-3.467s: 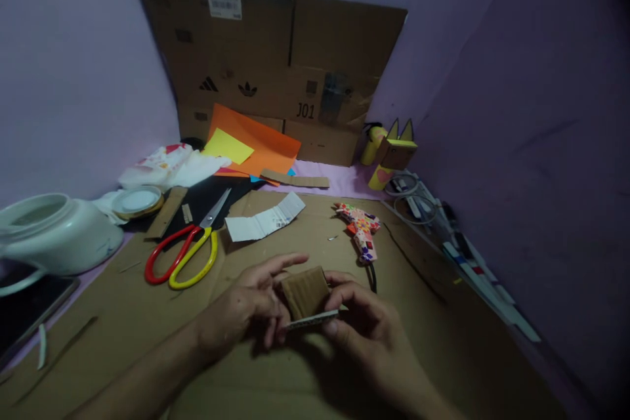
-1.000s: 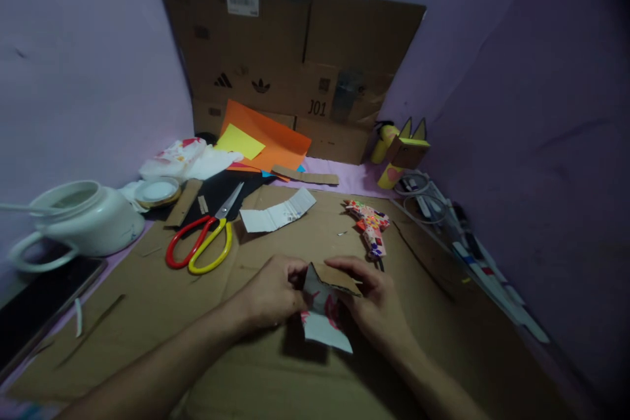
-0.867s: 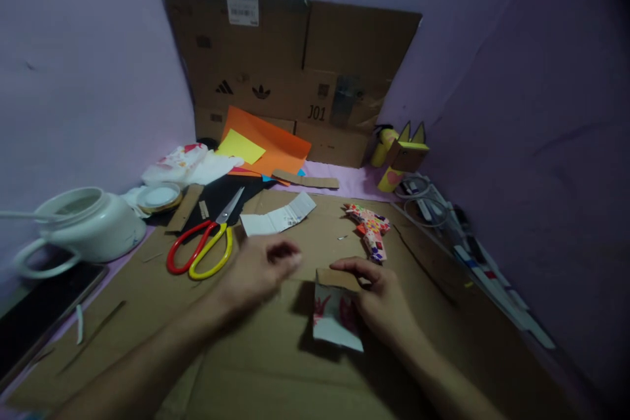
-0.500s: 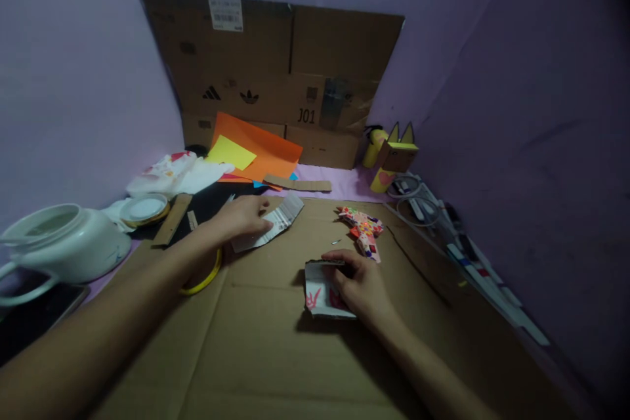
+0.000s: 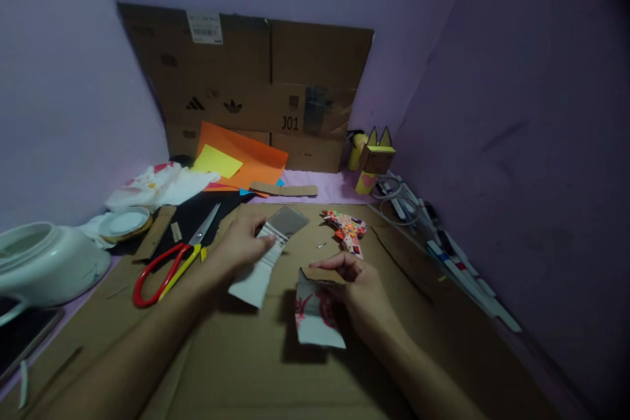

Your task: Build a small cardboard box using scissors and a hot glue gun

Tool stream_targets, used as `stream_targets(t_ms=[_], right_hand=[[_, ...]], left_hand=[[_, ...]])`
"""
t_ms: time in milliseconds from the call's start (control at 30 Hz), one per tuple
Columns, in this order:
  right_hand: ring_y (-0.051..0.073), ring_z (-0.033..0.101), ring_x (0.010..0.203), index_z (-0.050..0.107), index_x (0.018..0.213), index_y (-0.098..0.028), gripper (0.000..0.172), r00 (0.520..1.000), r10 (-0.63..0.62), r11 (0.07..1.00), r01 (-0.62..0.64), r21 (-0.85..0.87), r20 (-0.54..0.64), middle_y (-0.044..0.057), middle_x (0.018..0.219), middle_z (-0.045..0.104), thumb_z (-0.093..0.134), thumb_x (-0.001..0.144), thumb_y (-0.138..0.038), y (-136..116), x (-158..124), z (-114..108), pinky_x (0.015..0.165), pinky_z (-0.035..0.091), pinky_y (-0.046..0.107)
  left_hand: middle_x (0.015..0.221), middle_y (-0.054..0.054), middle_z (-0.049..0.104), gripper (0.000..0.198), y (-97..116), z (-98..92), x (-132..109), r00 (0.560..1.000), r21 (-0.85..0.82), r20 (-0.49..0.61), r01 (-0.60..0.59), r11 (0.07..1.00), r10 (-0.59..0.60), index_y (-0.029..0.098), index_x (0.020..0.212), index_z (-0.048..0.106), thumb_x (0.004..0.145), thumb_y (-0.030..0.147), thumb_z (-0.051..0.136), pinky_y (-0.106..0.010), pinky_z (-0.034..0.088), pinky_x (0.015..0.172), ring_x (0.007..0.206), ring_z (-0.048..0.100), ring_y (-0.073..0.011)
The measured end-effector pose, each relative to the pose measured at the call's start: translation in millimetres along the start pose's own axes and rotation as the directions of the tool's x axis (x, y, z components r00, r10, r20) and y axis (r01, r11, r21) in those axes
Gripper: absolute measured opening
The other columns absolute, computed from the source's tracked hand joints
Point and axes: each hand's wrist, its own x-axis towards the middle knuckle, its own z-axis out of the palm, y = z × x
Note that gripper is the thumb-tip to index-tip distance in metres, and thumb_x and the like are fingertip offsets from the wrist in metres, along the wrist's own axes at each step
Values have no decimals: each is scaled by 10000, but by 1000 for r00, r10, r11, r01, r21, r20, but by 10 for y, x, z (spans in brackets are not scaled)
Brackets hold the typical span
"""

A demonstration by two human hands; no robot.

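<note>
My left hand (image 5: 243, 246) grips a creased strip of white-faced cardboard (image 5: 258, 275), its fingers closed round the upper part and its printed side showing. My right hand (image 5: 361, 289) pinches a folded piece of cardboard (image 5: 315, 315), white with red markings on the front and brown along the top. Both pieces are raised over the brown cardboard sheet (image 5: 236, 367). Beyond my right hand lies a colourful patterned paper shape (image 5: 347, 230), with a small metallic sliver (image 5: 321, 245) beside it. Scissors (image 5: 180, 256) with red and yellow handles lie left of my left hand.
At left stand a white teapot (image 5: 63, 269) and a round lid (image 5: 124, 223). Orange paper (image 5: 256, 157) and a cardboard strip (image 5: 285, 190) lie at the back. A yellow cardboard figure (image 5: 374, 164) stands at back right, near markers (image 5: 472, 282) along the wall. A printed cardboard panel (image 5: 236, 72) leans behind.
My left hand has lifted the white cardboard strip off the sheet. My right hand has tilted its folded piece up. The view has shifted, and the scissors now show fully.
</note>
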Motion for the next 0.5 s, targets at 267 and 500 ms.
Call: stream_targets(t_ms=[267,500], right_hand=[[70,385,254,491,535,-199,217,999,-35,998,37,44,-42,-104,348,455,708,532,-203,6,-103,39,269,300,185],[70,382,411,458,512,-201,255,981,-159,985,165,48,-113,-94,423,451,710,493,-173,59,-42,70,397,305,182]], left_hand=[[819,-59,695,346,155,557,-579,988,-738,125,34,674,88,118,1001,615,736,338,588,-266,471,635,718,635,-200],[936,-71,675,375,205,615,-645,983,-773,114,-3,634,143,130,1036,570,739,354,621,-265,474,698,842,620,-213]])
